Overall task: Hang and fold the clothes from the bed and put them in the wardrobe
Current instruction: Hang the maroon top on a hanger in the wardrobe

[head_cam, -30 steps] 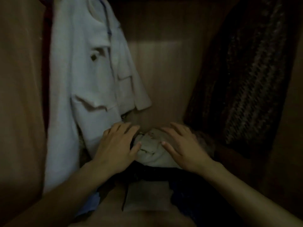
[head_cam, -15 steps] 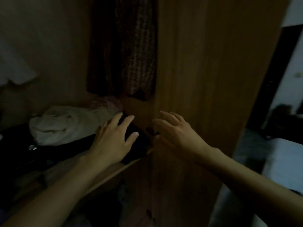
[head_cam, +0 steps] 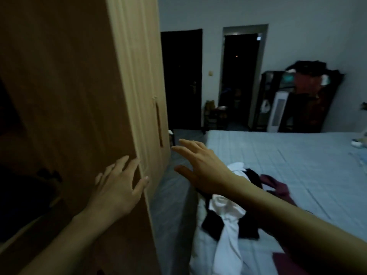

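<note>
The wooden wardrobe [head_cam: 65, 92] fills the left, its pale door [head_cam: 143, 96] standing open edge-on. My left hand [head_cam: 117, 187] is empty with fingers spread, right in front of the door's lower edge. My right hand [head_cam: 200, 167] is held out empty, fingers apart, over the gap between wardrobe and bed. On the blue bed [head_cam: 288, 161] lies a heap of white and black clothes [head_cam: 228, 213], partly hidden by my right forearm. A dark red garment [head_cam: 272, 183] lies just beyond the heap.
A narrow strip of floor [head_cam: 168, 205] runs between wardrobe and bed. Two dark doorways [head_cam: 238, 80] are in the far wall. A dark cabinet [head_cam: 301, 102] piled with things stands at the back right. Small items [head_cam: 357, 142] lie at the bed's far right.
My view has swung right, from the wardrobe's inside to the bed. Both hands came off the folded pale garment on the shelf and are out of the wardrobe, empty.
</note>
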